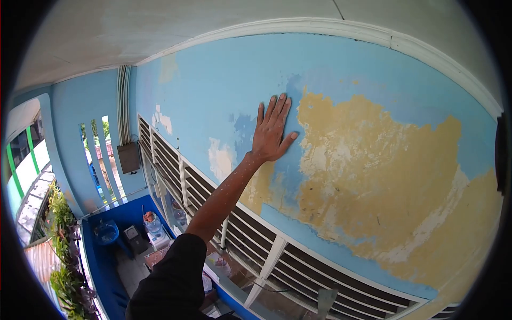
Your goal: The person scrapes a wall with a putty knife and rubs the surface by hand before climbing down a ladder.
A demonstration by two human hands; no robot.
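My left hand (273, 130) lies flat against the light blue wall (213, 80), its fingers pointing up and its thumb out to the right. It holds nothing. Small pale specks dot the forearm. Just right of the hand is a large patch (373, 181) where the blue paint is gone and a yellowish layer with whitish areas shows. The metal blade of a scraper (326, 303) rises from the bottom edge; whatever holds it is out of frame. My right hand is not in view.
White-framed louvres (274, 256) run below the wall patch. At the lower left are a blue basin (106, 232), a clear plastic container (153, 224) and green plants (64, 256). A grey box (129, 158) hangs under vertical pipes (124, 101). White moulding (320, 26) edges the ceiling.
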